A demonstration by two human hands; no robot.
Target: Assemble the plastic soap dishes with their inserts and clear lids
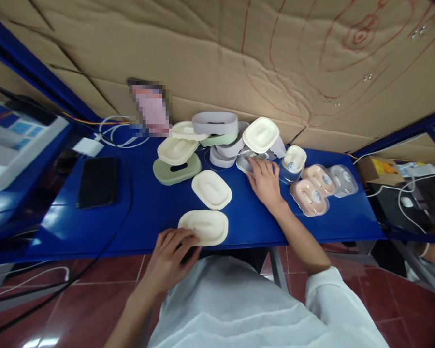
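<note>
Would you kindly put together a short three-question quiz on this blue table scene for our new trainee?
1. True or false: the left hand touches a cream lid at the table's near edge.
2. Which thing do the fingers of the right hand rest on? A: a clear plastic piece. B: a pink tray. C: a white cable.
3. What colour is the slotted box nearest the black phone?

Key: 1 true; 2 A; 3 green.
</note>
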